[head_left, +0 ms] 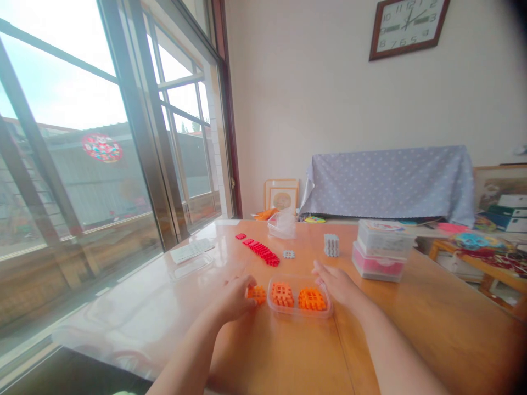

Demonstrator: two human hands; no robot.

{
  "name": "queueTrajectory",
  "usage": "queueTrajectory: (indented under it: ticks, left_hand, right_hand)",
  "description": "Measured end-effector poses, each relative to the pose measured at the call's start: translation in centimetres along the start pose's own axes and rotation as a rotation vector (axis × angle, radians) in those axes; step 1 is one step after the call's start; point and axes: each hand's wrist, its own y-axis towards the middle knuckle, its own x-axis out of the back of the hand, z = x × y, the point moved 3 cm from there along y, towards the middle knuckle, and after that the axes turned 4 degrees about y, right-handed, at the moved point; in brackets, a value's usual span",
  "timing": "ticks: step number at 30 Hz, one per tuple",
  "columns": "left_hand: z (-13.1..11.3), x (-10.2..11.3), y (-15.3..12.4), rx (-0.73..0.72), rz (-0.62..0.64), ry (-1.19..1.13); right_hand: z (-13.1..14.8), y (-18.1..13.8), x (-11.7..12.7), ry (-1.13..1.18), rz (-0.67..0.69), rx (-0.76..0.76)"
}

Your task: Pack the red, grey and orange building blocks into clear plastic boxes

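Note:
A clear plastic container stands on the table in front of me. Inside it are two stacks of orange interlocking toy pieces, a left stack and a right stack. Just outside its left wall, my left hand has its fingers curled around more orange interlocking pieces. My right hand is at the container's right end, fingers apart, with nothing seen in it; some of its fingers are hidden. Beyond the container lie a grey piece and a slanting row of red pieces.
A grey stack stands farther back, left of two stacked clear boxes. A container with a plastic bag sits at the far edge. On the left are a paper sheet and a clear lid, near the window.

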Motion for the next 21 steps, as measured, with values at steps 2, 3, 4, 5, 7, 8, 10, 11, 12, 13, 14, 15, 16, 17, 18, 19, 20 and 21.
queueTrajectory:
  ticks: [2,3,4,5,7,8,10,11,12,13,14,15,16,17,18,19,20,21]
  left_hand:
    - [-0.1,0.5,0.1,-0.005,-0.04,-0.048]
    - [-0.3,0.8,0.1,-0.007,-0.061,-0.075]
    - [-0.6,1.1,0.1,-0.009,-0.081,-0.103]
    - [-1.0,1.5,0.1,-0.011,-0.101,-0.131]
    - [-2.0,2.0,0.1,-0.025,-0.143,-0.178]
    - [-2.6,2.2,0.2,-0.041,-0.167,-0.195]
    - [-3.8,2.5,0.3,-0.088,-0.212,-0.215]
    - [-4.4,2.6,0.3,-0.112,-0.226,-0.218]
    - [-5.2,2.7,0.4,-0.135,-0.234,-0.218]
    - [-6.0,2.7,0.4,-0.156,-0.233,-0.217]
    - [-6.9,2.8,0.4,-0.174,-0.224,-0.215]
    - [-7.9,2.9,0.3,-0.191,-0.207,-0.209]
    - [-8.9,3.0,0.3,-0.201,-0.186,-0.202]
    - [-10.0,3.1,0.2,-0.211,-0.161,-0.188]
    - [-11.1,3.1,0.1,-0.216,-0.128,-0.161]
    - [-12.1,3.1,0.1,-0.213,-0.097,-0.131]
    - [-12.9,2.9,0.1,-0.223,-0.065,-0.104]
    - [-13.7,2.7,0.2,-0.238,-0.043,-0.083]
  right_hand:
    - [0.0,0.0,0.0,-0.004,-0.003,0.001]
    - [0.0,0.0,0.1,-0.007,-0.005,-0.003]
    - [-0.1,0.0,0.1,-0.011,-0.005,-0.006]
    - [-0.1,0.0,0.1,-0.015,-0.005,-0.007]
    - [-0.1,0.1,0.1,-0.019,-0.005,-0.006]
    - [-0.1,0.1,0.1,-0.018,-0.006,-0.007]
    - [-0.1,0.1,0.1,-0.017,-0.007,-0.003]
    - [-0.1,0.1,0.1,-0.017,-0.009,0.001]
    - [-0.1,0.1,0.1,-0.019,-0.012,0.005]
    - [-0.1,0.1,0.1,-0.02,-0.014,0.009]
    - [-0.1,0.2,0.1,-0.02,-0.013,0.011]
    - [-0.1,0.2,0.1,-0.019,-0.013,0.009]
    - [-0.1,0.2,0.1,-0.019,-0.013,0.004]
    - [-0.1,0.3,0.1,-0.02,-0.011,-0.001]
    - [-0.1,0.3,0.1,-0.024,-0.009,-0.005]
    - [-0.1,0.4,0.1,-0.029,-0.006,-0.006]
    - [-0.1,0.4,0.1,-0.035,-0.005,-0.004]
    - [0.0,0.4,0.1,-0.038,-0.004,0.0]
